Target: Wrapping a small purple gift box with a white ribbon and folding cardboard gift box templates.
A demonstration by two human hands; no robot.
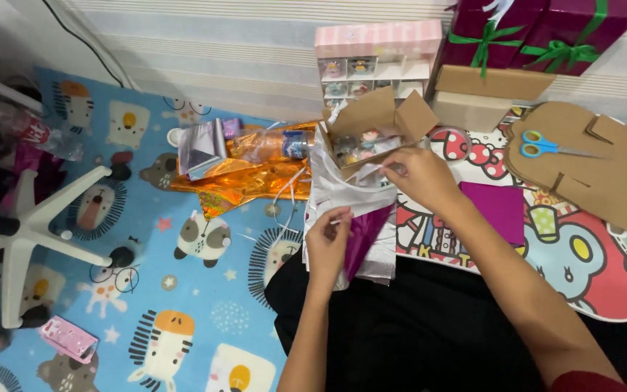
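The person sits on a cartoon play mat (183,305) and works over a small open cardboard box (371,131) that rests on a sheet of silver and purple wrapping foil (361,232). The left hand (328,243) is closed on the near edge of the foil, fingers pinched together on it. The right hand (419,174) reaches to the box's front rim; its fingertips seem pressed on something thin, perhaps tape, but this cannot be told for sure. The box holds small coloured items and its flaps stand open, so a strong pull on the foil could tip it and spill them. The thin foil could also tear or crease. Blue-handled scissors (546,147) lie well apart on flat cardboard pieces (604,174).
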